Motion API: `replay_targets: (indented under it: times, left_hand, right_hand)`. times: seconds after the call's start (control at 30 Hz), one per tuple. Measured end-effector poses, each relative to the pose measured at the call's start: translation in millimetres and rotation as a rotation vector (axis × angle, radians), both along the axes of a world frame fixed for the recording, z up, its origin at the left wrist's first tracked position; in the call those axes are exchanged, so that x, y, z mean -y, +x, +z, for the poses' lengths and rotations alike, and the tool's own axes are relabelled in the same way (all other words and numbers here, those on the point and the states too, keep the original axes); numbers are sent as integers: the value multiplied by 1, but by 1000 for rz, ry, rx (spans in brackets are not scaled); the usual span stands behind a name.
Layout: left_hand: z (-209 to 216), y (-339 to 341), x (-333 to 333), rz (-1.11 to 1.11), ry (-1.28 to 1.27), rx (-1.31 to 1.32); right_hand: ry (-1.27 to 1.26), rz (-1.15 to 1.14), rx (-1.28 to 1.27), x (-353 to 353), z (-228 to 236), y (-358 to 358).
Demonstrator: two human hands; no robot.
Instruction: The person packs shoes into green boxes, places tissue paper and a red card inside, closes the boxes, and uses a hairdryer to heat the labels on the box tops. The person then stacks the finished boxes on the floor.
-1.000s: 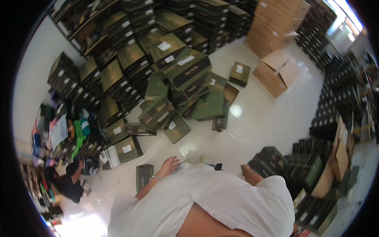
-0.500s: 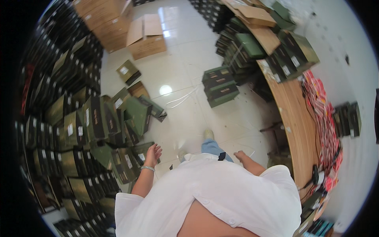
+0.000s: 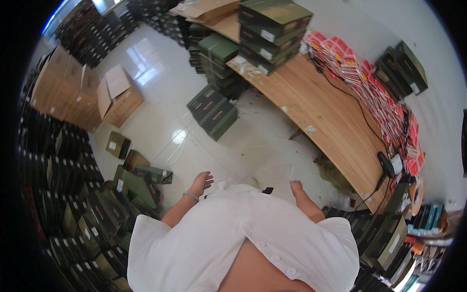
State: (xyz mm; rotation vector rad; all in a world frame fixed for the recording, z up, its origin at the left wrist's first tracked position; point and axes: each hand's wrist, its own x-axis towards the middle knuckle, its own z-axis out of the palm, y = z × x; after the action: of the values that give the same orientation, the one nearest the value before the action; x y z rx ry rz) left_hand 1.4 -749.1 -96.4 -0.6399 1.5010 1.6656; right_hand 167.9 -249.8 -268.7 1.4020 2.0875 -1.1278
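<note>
Two bare hands out over the floor [image 3: 258, 146], and the left hand [image 3: 200, 184] has its fingers apart with nothing in its grip, while the right hand [image 3: 296, 187] shows too little of its fingers for me to tell whether they're apart or together. Up ahead, well apart from both, a small group of green boxes [image 3: 212, 112] sits on the floor near the table [image 3: 311, 104], where a box stack [image 3: 272, 34] is already up! It looks only partly in order, I'd judge, with jumbled boxes [image 3: 138, 187] lying loose over on the left.
</note>
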Motion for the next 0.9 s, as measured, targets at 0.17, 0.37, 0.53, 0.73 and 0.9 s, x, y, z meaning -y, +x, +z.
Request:
replay_targets:
  times: [0.17, 0.37, 0.53, 0.73, 0.9]
  left_hand:
    - [20, -73, -100, -404, -103, -120]
    - [-11, -166, -143, -599, -107, -225]
    - [-153, -245, -104, -697, -351, -362]
    - [-198, -348, -87, -775, -625, -307]
    - [-254, -408, -64, -686, -664, -295]
  right_hand:
    - [132, -161, -132, -25, 39, -13]
    - [208, -244, 2, -22, 56, -42]
    - [425, -46, -340, -14, 97, -173]
    - [547, 217, -370, -5, 134, -387]
    - [734, 79, -649, 14, 106, -577]
